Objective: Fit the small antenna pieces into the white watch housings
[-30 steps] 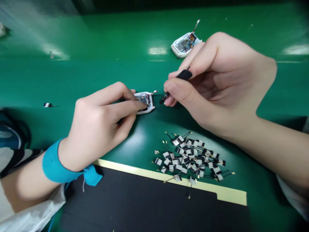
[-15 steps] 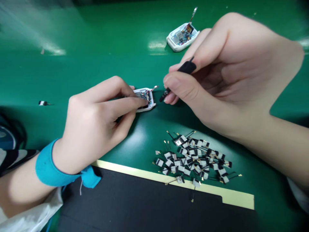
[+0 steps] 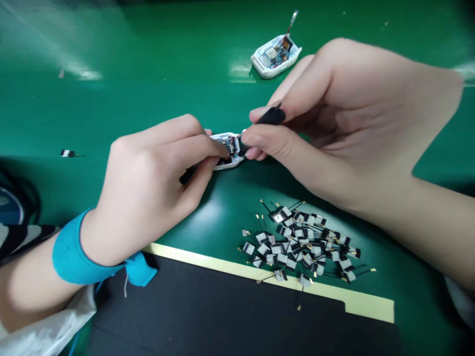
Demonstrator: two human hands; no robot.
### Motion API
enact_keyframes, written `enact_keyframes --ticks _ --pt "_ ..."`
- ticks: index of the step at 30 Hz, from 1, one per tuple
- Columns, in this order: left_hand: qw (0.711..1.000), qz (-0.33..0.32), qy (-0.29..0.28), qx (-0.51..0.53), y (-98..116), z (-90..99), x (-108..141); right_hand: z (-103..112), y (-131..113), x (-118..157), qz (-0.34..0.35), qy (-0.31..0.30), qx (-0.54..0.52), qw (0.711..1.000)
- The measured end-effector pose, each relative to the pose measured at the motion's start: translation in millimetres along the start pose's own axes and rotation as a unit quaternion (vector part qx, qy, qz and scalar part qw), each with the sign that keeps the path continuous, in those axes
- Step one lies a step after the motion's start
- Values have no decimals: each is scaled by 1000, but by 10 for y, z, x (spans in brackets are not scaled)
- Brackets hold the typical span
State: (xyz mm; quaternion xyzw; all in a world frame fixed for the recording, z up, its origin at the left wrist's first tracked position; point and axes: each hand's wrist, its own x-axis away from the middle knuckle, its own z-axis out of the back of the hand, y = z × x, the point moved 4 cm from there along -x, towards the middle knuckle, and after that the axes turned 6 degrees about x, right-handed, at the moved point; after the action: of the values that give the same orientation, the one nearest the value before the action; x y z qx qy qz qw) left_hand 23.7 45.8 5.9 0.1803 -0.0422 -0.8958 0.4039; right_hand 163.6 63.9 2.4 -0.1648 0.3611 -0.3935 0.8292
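My left hand [image 3: 156, 183] wears a blue wristband. Its fingers hold a small white device case [image 3: 225, 165] with an exposed circuit board, and a fingertip presses inside it. Part of the case is hidden under those fingers. My right hand [image 3: 345, 123] is closed, pinching a slim black piece [image 3: 272, 115] between thumb and fingers. This piece is wide at the top, with a short thin stub, and its narrow lower end is at the right end of the case. I cannot make out whether they touch, or the piece's exact kind.
A second open white case [image 3: 276, 58] with a raised red wire lies at the back. Many small black-and-grey parts with thin cables [image 3: 297, 242] are piled in front, near a black board [image 3: 241, 316] with a yellow edge. One loose part [image 3: 67, 154] lies far left on the green mat.
My right hand has moved left and slightly down, bringing the black piece to the case. My left hand has shifted slightly right while still holding the case.
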Motion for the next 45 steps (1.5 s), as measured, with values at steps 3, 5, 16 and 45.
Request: enact_keyframes --ticks 3,5,16,45 --pt "1000 25 -11 10 11 4 -6 0 14 7 -3 13 -16 1000" --pt "999 35 -10 11 25 11 -5 -2 28 16 -5 19 -25 999" --pt "999 46 -5 9 33 19 14 6 18 41 14 34 -12 999" --pt "997 69 -12 29 20 -7 -6 29 23 13 28 3 -116 993"
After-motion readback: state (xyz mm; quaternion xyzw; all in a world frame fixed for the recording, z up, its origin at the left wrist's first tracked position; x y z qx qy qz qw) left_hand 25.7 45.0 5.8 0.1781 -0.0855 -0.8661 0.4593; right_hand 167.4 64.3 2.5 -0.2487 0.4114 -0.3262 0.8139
